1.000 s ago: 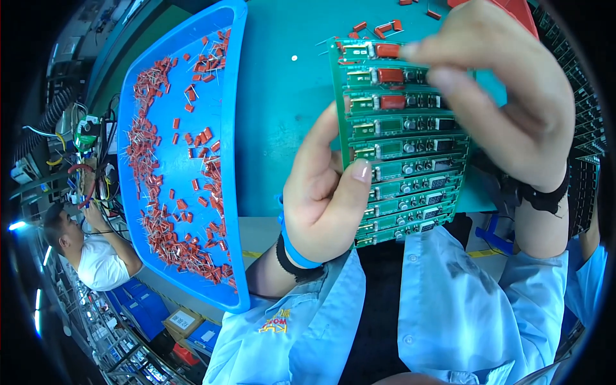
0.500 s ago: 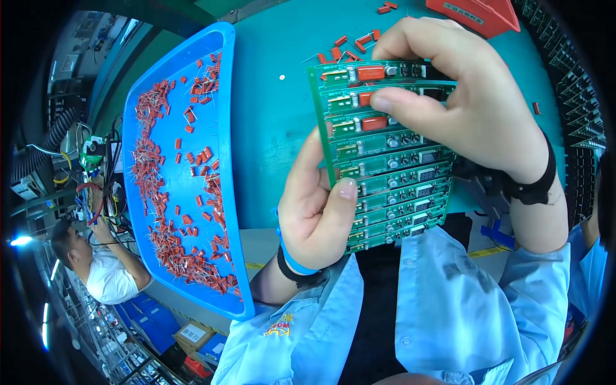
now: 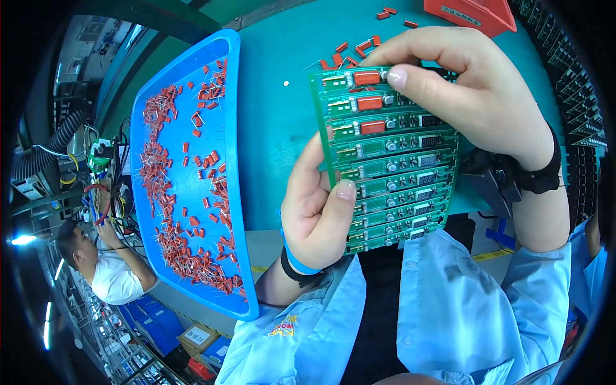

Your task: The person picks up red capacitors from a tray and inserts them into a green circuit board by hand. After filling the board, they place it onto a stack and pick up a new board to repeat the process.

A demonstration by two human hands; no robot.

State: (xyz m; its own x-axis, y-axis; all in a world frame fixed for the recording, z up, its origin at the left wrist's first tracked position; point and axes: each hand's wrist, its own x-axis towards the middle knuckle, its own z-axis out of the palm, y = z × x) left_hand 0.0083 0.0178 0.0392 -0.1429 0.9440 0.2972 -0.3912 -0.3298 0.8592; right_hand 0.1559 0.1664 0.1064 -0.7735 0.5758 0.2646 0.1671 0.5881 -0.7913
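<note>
A green circuit board panel (image 3: 378,168) with several narrow rows is held upright before me. Its three top rows each carry a red box-shaped capacitor (image 3: 369,103); the lower rows have pale outlines in that spot. My left hand (image 3: 317,221) grips the panel's left edge, thumb on the front and fingers partly hidden behind. At the top edge is my right hand (image 3: 471,96), its thumb pressed on the top row just right of the capacitor there. The right fingers wrap behind the panel, so their tips are hidden.
To the left, a blue tray (image 3: 236,160) holds many red capacitors with wire leads. More loose capacitors (image 3: 338,59) lie on the green table (image 3: 276,122) behind the panel. A red bin (image 3: 471,13) stands far right, beside racked boards (image 3: 568,96). Another person (image 3: 119,276) is at left.
My right thumb has moved up from the second row's capacitor to the top row, uncovering the second capacitor. The left hand keeps its hold on the panel.
</note>
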